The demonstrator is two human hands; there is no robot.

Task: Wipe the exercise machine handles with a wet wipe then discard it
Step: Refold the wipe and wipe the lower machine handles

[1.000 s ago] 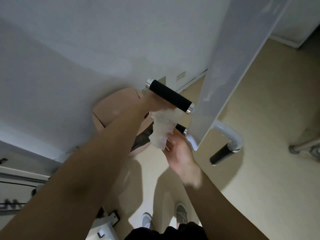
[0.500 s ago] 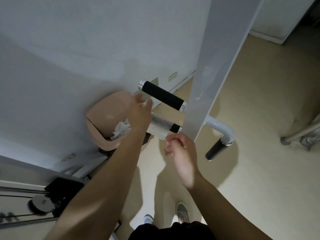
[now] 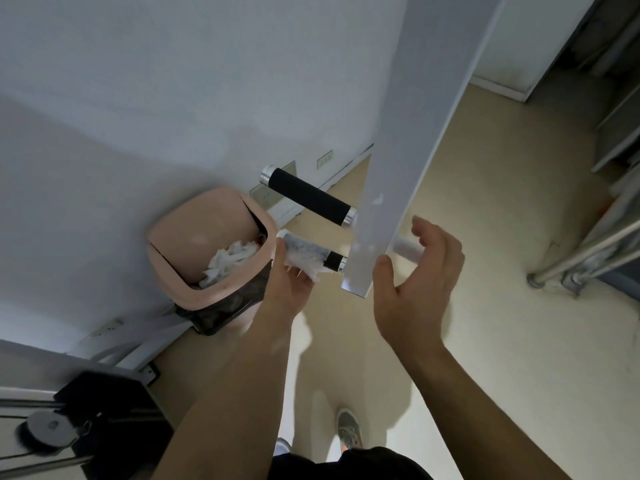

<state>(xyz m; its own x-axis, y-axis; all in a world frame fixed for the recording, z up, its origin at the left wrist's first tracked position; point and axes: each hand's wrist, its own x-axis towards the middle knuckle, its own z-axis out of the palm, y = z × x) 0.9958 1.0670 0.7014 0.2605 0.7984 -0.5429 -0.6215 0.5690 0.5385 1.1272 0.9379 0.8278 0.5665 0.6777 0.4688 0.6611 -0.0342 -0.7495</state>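
Observation:
The white wet wipe (image 3: 304,255) is wrapped around the lower black handle (image 3: 333,262) of the exercise machine, and my left hand (image 3: 289,284) grips it from below. The upper black handle (image 3: 309,196) with silver end caps sticks out bare just above. Both handles join a tall white post (image 3: 398,140). My right hand (image 3: 414,285) hovers open to the right of the post, fingers spread around a white tube (image 3: 407,249) without closing on it.
A pink bin (image 3: 180,244) with a swing lid and crumpled white wipes inside stands on the floor left of the handles, against the white wall. Black machine parts and a pulley (image 3: 48,427) fill the lower left. Metal frame legs (image 3: 571,271) stand at the right.
My left hand dropped from the upper handle to the lower one and wrapped the wipe around it. My right hand let go of the wipe and swung right past the post.

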